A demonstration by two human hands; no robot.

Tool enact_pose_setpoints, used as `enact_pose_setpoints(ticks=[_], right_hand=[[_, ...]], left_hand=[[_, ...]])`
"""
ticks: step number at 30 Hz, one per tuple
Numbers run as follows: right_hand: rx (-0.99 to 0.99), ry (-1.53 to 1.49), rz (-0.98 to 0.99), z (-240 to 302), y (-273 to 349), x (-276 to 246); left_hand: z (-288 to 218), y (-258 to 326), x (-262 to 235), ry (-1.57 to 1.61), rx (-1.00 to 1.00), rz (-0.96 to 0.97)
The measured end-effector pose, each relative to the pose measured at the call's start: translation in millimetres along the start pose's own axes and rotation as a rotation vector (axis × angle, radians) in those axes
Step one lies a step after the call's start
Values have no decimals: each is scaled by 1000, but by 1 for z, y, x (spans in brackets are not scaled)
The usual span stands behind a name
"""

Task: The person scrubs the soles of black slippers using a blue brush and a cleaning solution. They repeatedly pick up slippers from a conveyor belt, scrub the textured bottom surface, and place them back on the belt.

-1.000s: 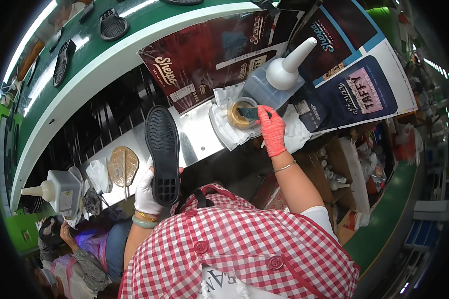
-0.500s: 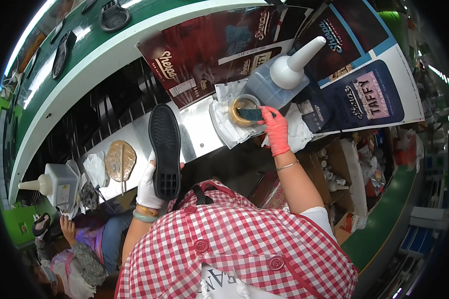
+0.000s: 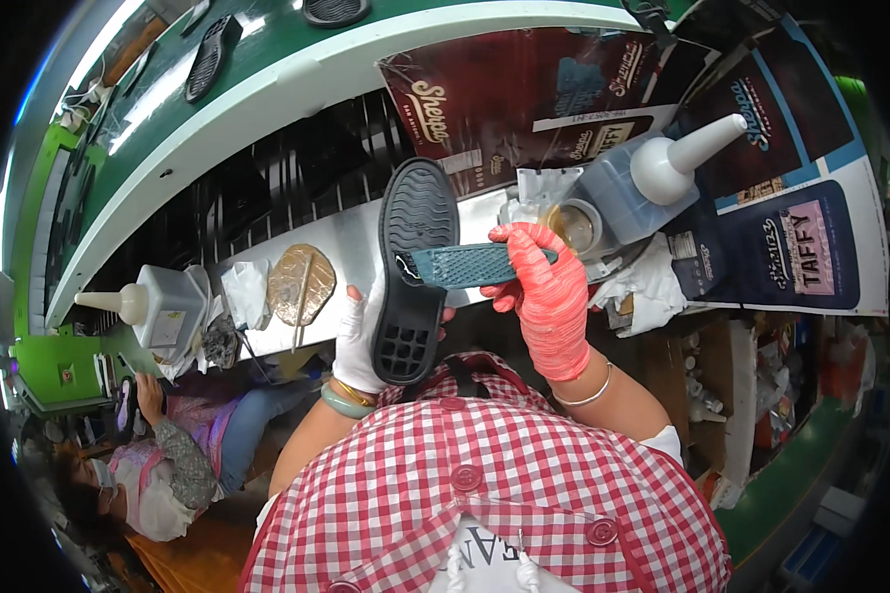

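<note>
Moved since earlier: flat teal textured strip (image 3: 473, 266), away from the round yellowish clear-walled cup (image 3: 578, 227). Black ridged rubber shoe sole (image 3: 412, 308) was grasped by the white-gloved left hand (image 3: 357, 341); strip, tip over sole's middle, was pinched by the coral-gloved right hand (image 3: 549, 308). Pale streak (image 3: 404, 267) was noted at tip; the rest appeared uncoated.

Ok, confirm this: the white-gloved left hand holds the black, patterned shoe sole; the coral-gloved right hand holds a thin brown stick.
No: the head view shows the right hand holding a flat, textured blue-green strip instead. The left hand does hold the black shoe sole.
</note>
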State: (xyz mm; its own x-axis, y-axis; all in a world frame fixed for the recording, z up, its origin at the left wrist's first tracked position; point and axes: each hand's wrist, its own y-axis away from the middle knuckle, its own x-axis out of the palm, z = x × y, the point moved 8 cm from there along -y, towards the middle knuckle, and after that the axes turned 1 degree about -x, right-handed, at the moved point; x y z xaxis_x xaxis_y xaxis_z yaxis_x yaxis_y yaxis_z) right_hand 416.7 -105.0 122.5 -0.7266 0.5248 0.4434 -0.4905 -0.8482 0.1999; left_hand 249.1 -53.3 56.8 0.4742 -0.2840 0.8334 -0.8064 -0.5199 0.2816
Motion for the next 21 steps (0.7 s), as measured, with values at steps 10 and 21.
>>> enact_pose_setpoints(ticks=[10, 21], right_hand=[[-37, 147, 39, 4, 4, 18], [-42, 274, 120, -3, 28, 33]], left_hand=[[-7, 2, 20, -77, 24, 71], [-23, -10, 21, 17, 163, -9]])
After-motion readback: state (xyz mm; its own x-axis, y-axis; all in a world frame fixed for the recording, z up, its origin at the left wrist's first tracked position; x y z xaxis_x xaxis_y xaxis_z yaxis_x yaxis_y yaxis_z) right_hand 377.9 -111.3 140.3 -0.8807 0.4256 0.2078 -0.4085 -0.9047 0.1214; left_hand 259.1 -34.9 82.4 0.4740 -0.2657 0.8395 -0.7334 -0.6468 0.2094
